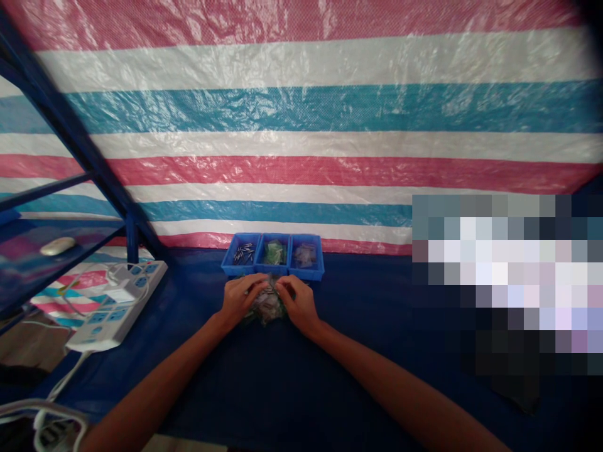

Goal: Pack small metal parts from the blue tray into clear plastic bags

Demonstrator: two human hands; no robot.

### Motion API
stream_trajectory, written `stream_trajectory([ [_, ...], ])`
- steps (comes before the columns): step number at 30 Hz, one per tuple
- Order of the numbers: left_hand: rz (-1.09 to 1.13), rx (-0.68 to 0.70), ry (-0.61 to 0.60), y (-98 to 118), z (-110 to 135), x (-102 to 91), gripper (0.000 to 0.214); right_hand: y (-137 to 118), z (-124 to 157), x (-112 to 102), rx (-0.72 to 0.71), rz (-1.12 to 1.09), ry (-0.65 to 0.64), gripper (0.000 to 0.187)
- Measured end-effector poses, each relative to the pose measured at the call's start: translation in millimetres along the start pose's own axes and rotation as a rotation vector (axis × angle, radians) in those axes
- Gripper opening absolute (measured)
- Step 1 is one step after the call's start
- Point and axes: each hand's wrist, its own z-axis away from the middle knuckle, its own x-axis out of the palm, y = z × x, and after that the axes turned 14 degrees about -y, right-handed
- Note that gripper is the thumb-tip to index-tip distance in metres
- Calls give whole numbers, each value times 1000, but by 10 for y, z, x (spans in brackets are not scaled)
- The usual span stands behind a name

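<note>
L fingers (257, 285) and R fingers (287, 287) curl down together, tips nearly meeting, both clamped on the top of a crinkly clear plastic bag (266, 307) w/ green & metal bits inside; contents too blurred to ID. Bag sits directly under the fingers, low on the table, prob so the surface takes its weight. L hand (242, 300) and R hand (299, 304) come in from opposite sides, forearms angled inward, so both work the same bag. Just past the fingertips is a blue 3-compartment plastic tray (306, 274): L bin w/ metal pins (244, 253), middle bin w/ green-looking bagged parts (274, 252), R bin w/ small clear bags (304, 255). Tray is dead ahead of the fingers, likely so each bin is a short reach. Dark blue table cover (330, 402) lies under all of it. Well L of the fingers, a white power strip (115, 307) w/ cables sits off to the side, apparently keeping cords away from the hands. Further L, a blue metal shelf frame (70, 132) holds a white computer mouse (57, 246). Beyond the tray hangs a striped pink, white & teal tarp (301, 107). Far R of the fingers, a pixelated patch hides whatever's there.
</note>
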Motion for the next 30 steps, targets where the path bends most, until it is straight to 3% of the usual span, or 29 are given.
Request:
stream_trajectory([
  [11,91,28,-160,25,-15,-51,13,-19,-6,-25,35,21,44,30],
  [14,23,4,-88,-36,-23,-73,14,-26,-6,-22,41,-20,47,31],
  [18,-174,-129,162,-255,-131,-160,16,-27,-9,-17,43,-47,54,31],
  [19,-226,-155,171,-313,-172,-178,17,-26,-10,-18,44,-44,51,31],
  [24,-423,-262,25,-437,-298,-161,29,5,-15,-16,31,24,65,26],
  [30,-403,-220,-96,-364,-181,-91,17,93,-33,33,48,195,94,18],
])
